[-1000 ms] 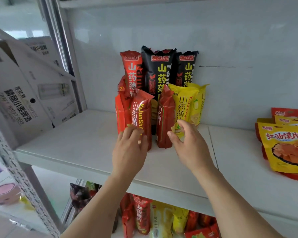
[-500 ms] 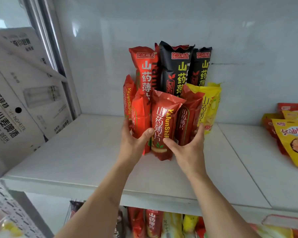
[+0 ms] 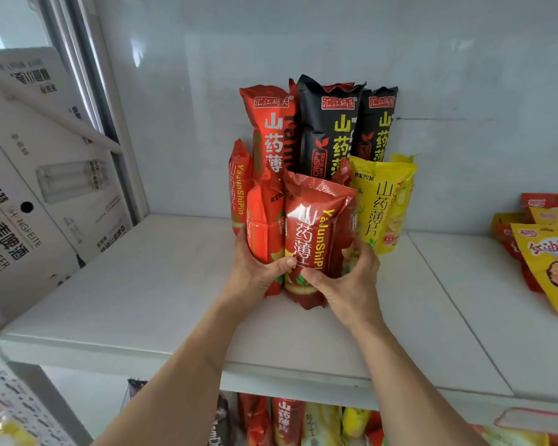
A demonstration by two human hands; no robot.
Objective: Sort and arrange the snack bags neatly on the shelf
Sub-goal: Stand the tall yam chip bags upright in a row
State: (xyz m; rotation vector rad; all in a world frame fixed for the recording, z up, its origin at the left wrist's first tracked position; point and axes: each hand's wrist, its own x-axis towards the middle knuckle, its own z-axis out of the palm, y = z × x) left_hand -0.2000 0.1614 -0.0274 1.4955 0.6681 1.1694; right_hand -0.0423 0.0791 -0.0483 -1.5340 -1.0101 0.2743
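Note:
A cluster of tall snack bags stands on the white shelf (image 3: 116,304) against the back wall. At the front is a dark red bag (image 3: 316,233), and both hands grip it low down. My left hand (image 3: 258,272) also wraps round the orange-red bag (image 3: 260,233) to its left, thumb on the dark red bag's front. My right hand (image 3: 348,278) cups the dark red bag's right side. Behind stand a tall red bag (image 3: 271,130), two black bags (image 3: 332,123), and yellow bags (image 3: 380,204) on the right.
A large white cardboard beer box (image 3: 29,194) leans at the shelf's left end. Yellow and red flat snack packs (image 3: 545,252) lie at the right edge. More snack bags (image 3: 290,423) fill the shelf below.
The view has drawn nearer to the cluster. Both hands have tightened on the front red bags, with the right hand now curled round the dark red bag's side.

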